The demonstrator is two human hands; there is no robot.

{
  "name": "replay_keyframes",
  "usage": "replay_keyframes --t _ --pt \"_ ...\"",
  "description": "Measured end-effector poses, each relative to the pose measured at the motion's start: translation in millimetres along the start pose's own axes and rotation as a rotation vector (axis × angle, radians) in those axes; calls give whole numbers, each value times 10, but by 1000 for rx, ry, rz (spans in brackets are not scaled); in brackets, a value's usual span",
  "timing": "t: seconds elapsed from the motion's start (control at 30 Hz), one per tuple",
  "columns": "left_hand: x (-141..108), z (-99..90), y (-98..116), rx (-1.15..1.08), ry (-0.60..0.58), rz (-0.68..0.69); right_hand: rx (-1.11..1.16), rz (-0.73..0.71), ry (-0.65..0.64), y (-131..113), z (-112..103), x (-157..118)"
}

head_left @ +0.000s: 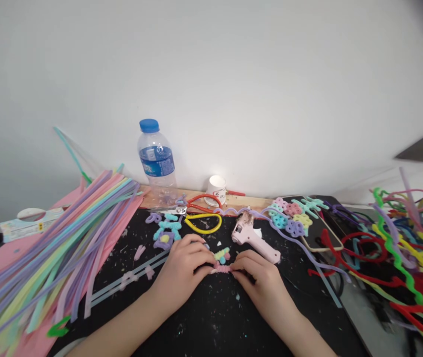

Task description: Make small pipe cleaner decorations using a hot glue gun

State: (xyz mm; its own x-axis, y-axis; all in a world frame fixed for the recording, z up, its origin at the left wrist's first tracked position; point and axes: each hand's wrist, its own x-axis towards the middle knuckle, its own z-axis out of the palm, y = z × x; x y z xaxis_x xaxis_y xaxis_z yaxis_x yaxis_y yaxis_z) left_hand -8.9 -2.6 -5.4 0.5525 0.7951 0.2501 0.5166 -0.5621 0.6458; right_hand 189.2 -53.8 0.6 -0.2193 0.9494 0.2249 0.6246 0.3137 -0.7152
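Note:
Between my two hands a short pink pipe cleaner piece (222,268) lies low over the black mat (219,317). My left hand (185,263) pinches its left end, and my right hand (259,275) pinches the right end. Just beyond it is a small yellow, blue and pink pipe cleaner piece (222,255). A pink glue gun (254,238) lies on its side past my right hand. Beyond my left hand are scissors with red and yellow handles (204,229) and a blue and purple pipe cleaner figure (166,235).
Pastel pipe cleaners (66,238) lie heaped at left, tangled bright ones (408,258) at right. A water bottle (157,158) and paper cup (216,190) stand by the wall. Pipe cleaner flowers (289,216) rest near a phone (325,235). Translucent glue sticks (122,282) lie left of my hand.

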Motion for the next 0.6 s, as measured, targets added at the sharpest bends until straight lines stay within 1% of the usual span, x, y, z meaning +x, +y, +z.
replay_keyframes --t 0.17,0.37,0.6 --pt "-4 14 -14 26 15 8 -10 -6 17 -3 4 13" --pt "12 19 -5 53 49 9 -47 -32 38 49 37 31" --pt "28 32 11 84 88 6 -107 -23 72 78 52 49"
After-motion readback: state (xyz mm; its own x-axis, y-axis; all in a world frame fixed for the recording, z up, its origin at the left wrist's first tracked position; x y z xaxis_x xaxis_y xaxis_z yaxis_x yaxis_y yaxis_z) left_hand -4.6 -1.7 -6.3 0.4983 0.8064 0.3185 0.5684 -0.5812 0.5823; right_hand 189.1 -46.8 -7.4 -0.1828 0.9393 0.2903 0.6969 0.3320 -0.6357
